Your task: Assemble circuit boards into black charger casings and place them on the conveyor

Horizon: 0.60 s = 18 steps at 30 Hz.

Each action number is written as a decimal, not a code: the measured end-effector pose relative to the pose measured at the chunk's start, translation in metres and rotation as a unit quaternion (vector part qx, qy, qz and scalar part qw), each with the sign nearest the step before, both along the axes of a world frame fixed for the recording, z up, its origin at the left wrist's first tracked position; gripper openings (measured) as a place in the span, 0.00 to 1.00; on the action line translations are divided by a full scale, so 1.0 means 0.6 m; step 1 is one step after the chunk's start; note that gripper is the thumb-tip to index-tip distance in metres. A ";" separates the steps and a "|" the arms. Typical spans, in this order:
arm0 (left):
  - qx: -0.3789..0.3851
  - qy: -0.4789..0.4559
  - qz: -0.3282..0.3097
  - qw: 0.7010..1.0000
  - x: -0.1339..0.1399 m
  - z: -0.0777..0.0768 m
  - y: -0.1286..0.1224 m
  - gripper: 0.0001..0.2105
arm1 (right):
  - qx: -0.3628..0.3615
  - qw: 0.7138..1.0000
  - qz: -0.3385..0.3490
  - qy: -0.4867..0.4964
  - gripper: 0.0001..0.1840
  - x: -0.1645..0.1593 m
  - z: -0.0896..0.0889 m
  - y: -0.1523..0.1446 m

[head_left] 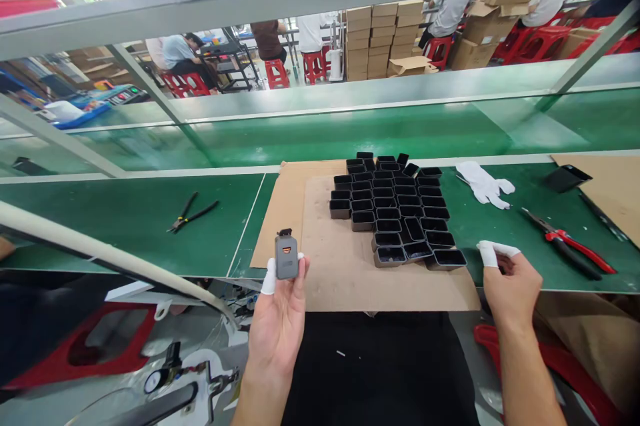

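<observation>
My left hand [277, 319] holds up a small grey plastic housing [287, 259] with an orange-lined slot in its face and a black piece on top. White finger covers sit on its fingertips. My right hand [513, 286] is low over the green bench by the cardboard's right edge. Its thumb and a finger, both in white covers, come together in a pinch; whether anything tiny is between them is hidden. Between the hands, many black open-topped cases [384, 203] stand packed in rows on a cardboard sheet [340, 273], a few tilted on top of others.
Cutters with black handles [187, 214] lie to the left. On the right are a white glove [484, 184], red-and-black pliers [565, 239], a loose black case [569, 177] and a dark slim tool [603, 215]. A pale slanted pole [115, 254] crosses the left side.
</observation>
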State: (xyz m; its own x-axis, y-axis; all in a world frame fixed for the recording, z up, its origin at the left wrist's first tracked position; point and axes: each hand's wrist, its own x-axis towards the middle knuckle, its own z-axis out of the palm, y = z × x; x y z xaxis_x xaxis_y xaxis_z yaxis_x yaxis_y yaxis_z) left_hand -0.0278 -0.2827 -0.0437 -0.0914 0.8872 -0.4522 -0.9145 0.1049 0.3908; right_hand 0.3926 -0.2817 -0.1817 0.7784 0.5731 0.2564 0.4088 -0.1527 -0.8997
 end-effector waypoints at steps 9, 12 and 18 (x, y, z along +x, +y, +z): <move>-0.089 -0.032 -0.008 0.995 0.015 0.033 0.003 0.26 | -0.032 0.998 0.001 -0.058 0.29 0.000 0.001 0.000; -0.101 -0.039 0.001 0.994 0.024 0.039 0.003 0.24 | -0.046 0.996 -0.004 -0.082 0.27 -0.004 0.005 -0.001; 0.048 0.351 0.074 0.932 0.002 -0.011 0.039 0.18 | -0.048 0.994 0.005 -0.102 0.29 -0.004 0.007 -0.004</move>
